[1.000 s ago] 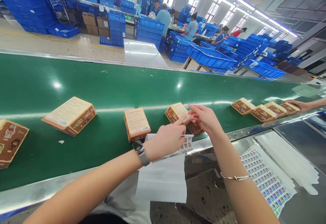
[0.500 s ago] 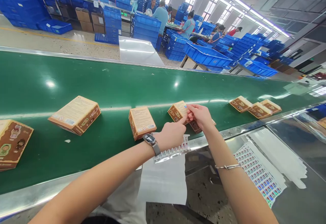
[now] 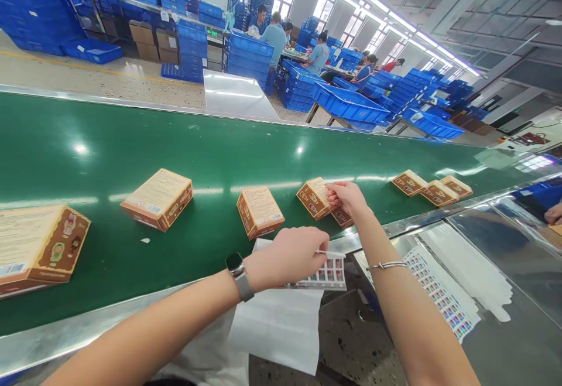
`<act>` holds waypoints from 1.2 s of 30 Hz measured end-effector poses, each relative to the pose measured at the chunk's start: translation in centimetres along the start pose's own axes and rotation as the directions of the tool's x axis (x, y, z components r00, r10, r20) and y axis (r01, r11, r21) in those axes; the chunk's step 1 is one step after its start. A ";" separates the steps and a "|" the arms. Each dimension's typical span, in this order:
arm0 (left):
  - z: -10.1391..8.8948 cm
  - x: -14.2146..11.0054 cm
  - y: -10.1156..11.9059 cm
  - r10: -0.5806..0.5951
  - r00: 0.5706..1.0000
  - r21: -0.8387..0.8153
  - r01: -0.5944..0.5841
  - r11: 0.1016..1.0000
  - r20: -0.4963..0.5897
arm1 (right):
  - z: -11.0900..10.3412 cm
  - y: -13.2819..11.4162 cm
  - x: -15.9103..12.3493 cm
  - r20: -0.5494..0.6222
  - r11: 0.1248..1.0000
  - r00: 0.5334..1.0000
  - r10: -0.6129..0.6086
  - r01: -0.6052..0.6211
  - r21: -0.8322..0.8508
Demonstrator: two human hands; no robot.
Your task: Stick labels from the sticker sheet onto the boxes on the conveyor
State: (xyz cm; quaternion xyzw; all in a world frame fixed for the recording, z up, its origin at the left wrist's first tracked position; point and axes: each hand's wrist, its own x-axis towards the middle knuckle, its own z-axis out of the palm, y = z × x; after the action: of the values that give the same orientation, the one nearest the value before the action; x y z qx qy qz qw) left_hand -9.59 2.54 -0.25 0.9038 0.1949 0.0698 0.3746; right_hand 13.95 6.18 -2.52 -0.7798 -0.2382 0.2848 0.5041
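Head | right hand (image 3: pixel 349 198) grip closed on box (image 3: pixel 317 197) | left hand (image 3: pixel 292 255) pinches sticker sheet (image 3: pixel 327 273)

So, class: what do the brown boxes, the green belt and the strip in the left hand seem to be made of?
Boxes: printed cardboard, probably; folded edges, matte faces.
Belt: likely glossy rubber or plastic; lamp glare.
Strip in left hand: thin sheet of stickers, seemingly shiny.

Belt (image 3: pixel 132 140) lies open beyond the boxes; box (image 3: pixel 260 212) and box (image 3: pixel 158 198) flank a gap
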 end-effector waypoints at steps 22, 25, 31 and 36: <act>-5.8 -5.7 -3.4 -0.187 0.979 -0.275 0.202 0.940 0.080 | -1.4 -1.6 -16.0 0.653 0.694 0.578 -0.489 0.711 -0.109; -6.0 -5.3 -3.2 -0.198 0.979 -0.218 0.203 0.955 0.045 | -1.2 -1.5 -16.0 0.672 0.696 0.575 -0.467 0.708 -0.122; -5.9 -3.9 -2.9 -0.098 0.986 -0.299 0.136 0.945 0.137 | -1.2 -1.4 -14.9 0.750 0.760 0.578 -0.322 0.630 -0.159; -5.8 -2.5 -3.1 -0.109 0.972 -0.318 0.173 0.932 0.209 | -2.0 -0.6 -13.9 0.740 0.647 0.531 -0.413 0.743 -0.172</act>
State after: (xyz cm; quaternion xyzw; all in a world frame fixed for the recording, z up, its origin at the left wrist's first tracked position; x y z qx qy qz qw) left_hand -14.38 7.28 1.75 0.8132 0.2086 -0.0110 0.5432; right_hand 5.20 -4.11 1.55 -0.5984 -0.7092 0.2749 0.2520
